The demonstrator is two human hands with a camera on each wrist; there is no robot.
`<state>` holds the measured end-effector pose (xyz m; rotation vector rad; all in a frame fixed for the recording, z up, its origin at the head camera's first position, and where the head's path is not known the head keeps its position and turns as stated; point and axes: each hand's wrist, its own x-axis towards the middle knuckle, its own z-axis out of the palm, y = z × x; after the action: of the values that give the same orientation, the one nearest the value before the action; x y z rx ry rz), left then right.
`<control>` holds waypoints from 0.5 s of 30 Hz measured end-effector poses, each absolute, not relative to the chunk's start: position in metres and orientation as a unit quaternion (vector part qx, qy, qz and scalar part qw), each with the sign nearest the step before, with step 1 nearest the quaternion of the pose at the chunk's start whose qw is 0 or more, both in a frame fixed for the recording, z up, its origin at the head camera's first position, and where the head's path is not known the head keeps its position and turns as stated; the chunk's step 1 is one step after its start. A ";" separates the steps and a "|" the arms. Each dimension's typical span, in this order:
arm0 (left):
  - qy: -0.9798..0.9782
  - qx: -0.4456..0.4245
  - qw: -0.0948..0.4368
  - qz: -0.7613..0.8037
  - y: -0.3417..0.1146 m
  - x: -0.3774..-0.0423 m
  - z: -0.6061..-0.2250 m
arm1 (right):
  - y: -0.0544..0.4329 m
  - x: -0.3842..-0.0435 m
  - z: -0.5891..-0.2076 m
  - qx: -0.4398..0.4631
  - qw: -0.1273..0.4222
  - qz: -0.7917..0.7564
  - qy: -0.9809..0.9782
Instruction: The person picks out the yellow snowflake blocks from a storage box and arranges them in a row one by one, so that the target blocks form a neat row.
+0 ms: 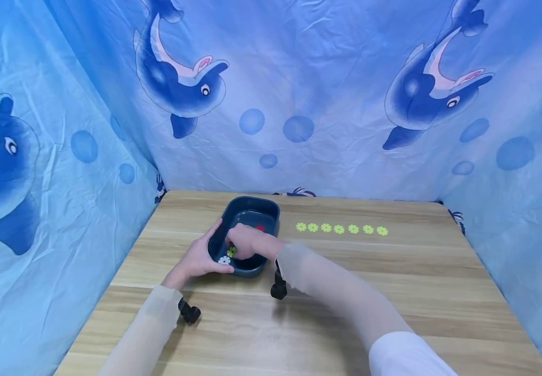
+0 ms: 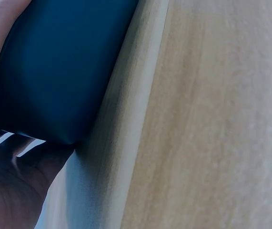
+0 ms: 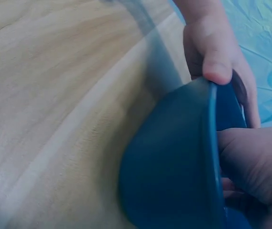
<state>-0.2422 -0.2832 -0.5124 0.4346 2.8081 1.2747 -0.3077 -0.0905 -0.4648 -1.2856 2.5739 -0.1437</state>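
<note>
A deep, dark blue plastic tub with rounded corners stands on the wooden table. My left hand grips its near left corner, thumb along the near rim and fingers along the left side; the right wrist view also shows that thumb over the rim. Inside the tub, my right hand reaches down with bent fingers. Its fingertips are hidden, so whether they pinch anything does not show. Close by it lie a white flower-shaped piece, a yellow-green flower piece and something red.
Right of the tub, several yellow-green flower pieces lie in a straight row across the table. Blue curtains printed with dolphins close off the back and both sides. Each wrist carries a small black camera.
</note>
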 end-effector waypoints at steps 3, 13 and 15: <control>0.901 0.140 0.017 0.411 -0.282 -0.243 -0.513 | -0.091 -0.306 -0.469 -0.438 0.140 -0.050 0.887; 0.901 0.143 0.009 0.409 -0.281 -0.244 -0.512 | -0.093 -0.309 -0.478 -0.437 0.119 -0.050 0.890; 0.901 0.144 0.006 0.409 -0.282 -0.244 -0.511 | -0.093 -0.310 -0.478 -0.440 0.115 -0.054 0.889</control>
<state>-0.2439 -0.2820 -0.5114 0.4517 2.8195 1.2796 -0.3096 -0.0934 -0.4778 -1.2907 2.6046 -0.1596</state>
